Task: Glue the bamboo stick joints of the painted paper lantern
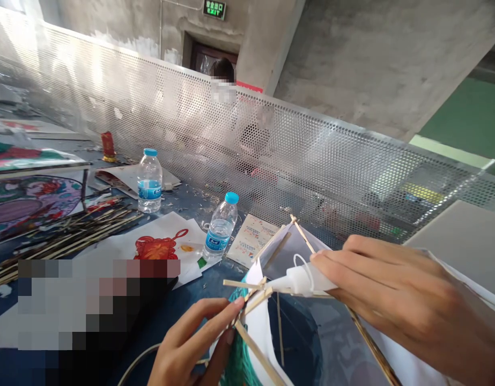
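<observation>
**Bamboo frame steadied at a joint over a cluttered worktop**

From left, loose bamboo strips and two water bottles sit on the blue surface. Low centre, the left hand pinches thumb and fingertips shut on the frame's joint, beside a teal tassel. The right hand is closed round a glue bottle, nozzle at that joint. The frame looks light, springy and easily snapped, and its white paper liable to tear, so it is best held by the strips near a joint.

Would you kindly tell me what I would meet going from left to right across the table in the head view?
Bundle of sticks → far water bottle → near water bottle → glue bottle → right hand.
</observation>
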Demonstrator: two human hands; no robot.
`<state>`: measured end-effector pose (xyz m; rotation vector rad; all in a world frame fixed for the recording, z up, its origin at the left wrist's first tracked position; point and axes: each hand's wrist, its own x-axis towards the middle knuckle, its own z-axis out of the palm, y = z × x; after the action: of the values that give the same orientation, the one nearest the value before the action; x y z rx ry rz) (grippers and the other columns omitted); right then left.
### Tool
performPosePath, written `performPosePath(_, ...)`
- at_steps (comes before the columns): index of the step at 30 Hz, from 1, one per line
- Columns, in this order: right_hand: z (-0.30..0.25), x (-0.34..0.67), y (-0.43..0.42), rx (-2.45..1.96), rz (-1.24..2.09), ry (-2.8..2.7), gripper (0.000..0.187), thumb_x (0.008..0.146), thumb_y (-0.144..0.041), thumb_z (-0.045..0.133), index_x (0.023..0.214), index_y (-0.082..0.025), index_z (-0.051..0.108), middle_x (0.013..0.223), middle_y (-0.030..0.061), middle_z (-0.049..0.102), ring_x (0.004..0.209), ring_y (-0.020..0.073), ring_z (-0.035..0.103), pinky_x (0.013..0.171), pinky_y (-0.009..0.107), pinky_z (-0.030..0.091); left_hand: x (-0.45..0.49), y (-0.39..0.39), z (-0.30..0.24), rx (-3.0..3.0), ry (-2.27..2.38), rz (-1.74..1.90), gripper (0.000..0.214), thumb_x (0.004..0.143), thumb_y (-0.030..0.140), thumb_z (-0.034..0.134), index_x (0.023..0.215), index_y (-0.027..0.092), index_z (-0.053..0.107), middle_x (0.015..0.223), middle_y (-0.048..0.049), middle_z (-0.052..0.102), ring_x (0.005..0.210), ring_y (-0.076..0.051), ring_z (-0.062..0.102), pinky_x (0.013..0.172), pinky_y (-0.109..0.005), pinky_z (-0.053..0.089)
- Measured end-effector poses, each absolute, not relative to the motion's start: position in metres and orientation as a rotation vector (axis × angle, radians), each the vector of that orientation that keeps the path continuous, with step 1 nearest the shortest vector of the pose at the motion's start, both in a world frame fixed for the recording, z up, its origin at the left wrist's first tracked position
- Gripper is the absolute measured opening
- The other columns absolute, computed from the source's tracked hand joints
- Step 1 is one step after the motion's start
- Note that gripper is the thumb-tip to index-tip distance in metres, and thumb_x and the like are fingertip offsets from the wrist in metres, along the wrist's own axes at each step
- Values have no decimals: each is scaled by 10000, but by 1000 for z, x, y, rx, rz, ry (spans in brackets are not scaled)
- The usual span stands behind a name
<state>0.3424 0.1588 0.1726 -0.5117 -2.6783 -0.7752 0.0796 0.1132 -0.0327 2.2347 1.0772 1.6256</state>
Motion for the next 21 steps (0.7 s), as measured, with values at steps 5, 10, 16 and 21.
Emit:
performPosePath(5,170,350,160,-548,-724,-2695,238,1087,-43,483,1075,-123,707,836,33,634,809,205,541,699,379,345,80,113,-36,2194,1075,1619,493,1071,63,576,1526,253,580,1299,-73,652,1145,-133,727,975,-149,606)
performPosePath(10,168,353,161,-550,-700,-2702,201,1069,-28,513,1068,-125,689,810,16,568,775,186,473,717,369,337,81,113,-35,2186,1111,1615,472,1072,79,585,1502,273,601,1296,-62,659,1139,-129,731,976,-139,600)
performPosePath(16,166,353,161,-563,-678,-2707,192,1065,-35,525,1025,-127,688,790,14,542,741,182,435,683,366,311,81,114,-33,2184,1121,1625,450,1070,93,600,1479,281,616,1315,-60,674,1172,-141,733,1007,-148,594)
performPosePath(21,167,352,161,-561,-670,-2682,190,1058,-29,532,1048,-127,694,767,11,549,731,185,454,674,370,318,81,115,-33,2201,1103,1642,442,1067,98,607,1471,276,623,1312,-58,683,1179,-135,733,1014,-138,584)
